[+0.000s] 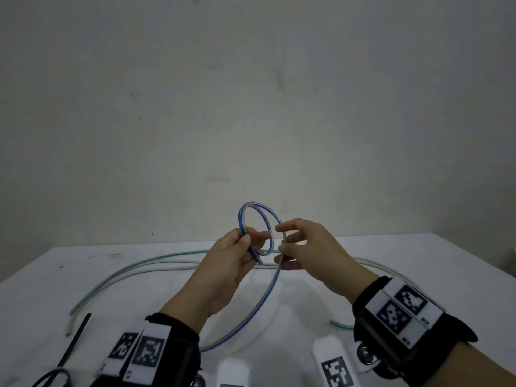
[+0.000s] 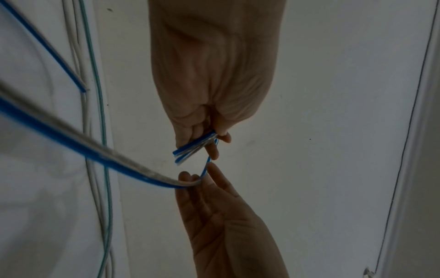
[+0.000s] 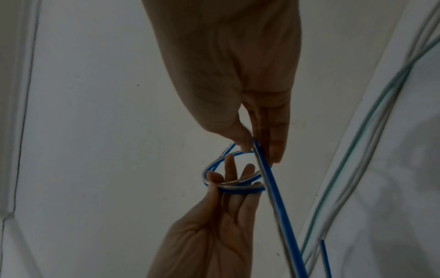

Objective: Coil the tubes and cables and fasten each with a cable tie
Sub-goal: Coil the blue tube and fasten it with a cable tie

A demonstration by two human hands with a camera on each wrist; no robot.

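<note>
At frame centre of the head view, above the desk (image 1: 33, 297), the left hand (image 1: 231, 263) pinches two small loops of the blue-striped tube (image 1: 252, 219) between thumb and fingers. Just right of it, the right hand (image 1: 304, 247) has its fingers curled loosely round the tube's trailing length, which drops to the desk. The loops look springy; if the left pinch slackens while the next turn is fed, they could unwind. The tail might also snag the green-striped tube (image 1: 156, 259) lying behind.
</note>
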